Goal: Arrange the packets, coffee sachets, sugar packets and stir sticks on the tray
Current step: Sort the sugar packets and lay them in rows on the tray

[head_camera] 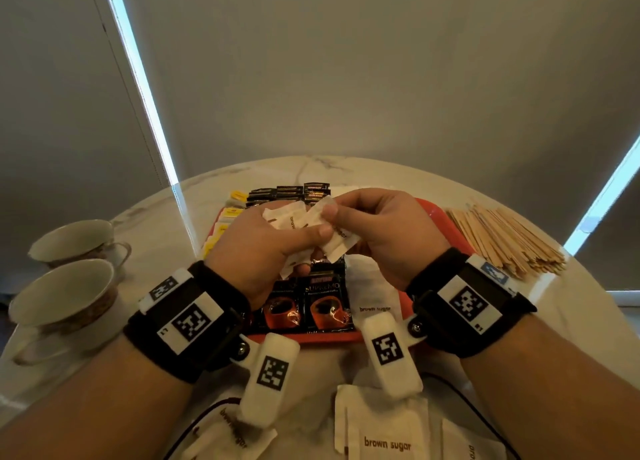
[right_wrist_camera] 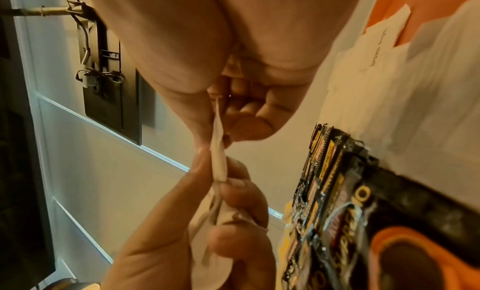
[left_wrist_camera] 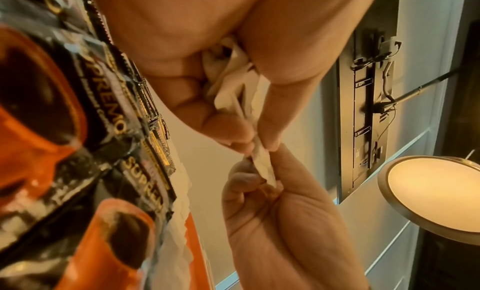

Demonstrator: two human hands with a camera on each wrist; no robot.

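While both hands [head_camera: 298,238] pinch sugar packets [head_camera: 311,224], the marble table [head_camera: 346,168] meets grey blinds [head_camera: 346,61].

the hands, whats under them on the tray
Black coffee sachets and a brown sugar packet lie on the red tray; the hands cover the tray's middle.
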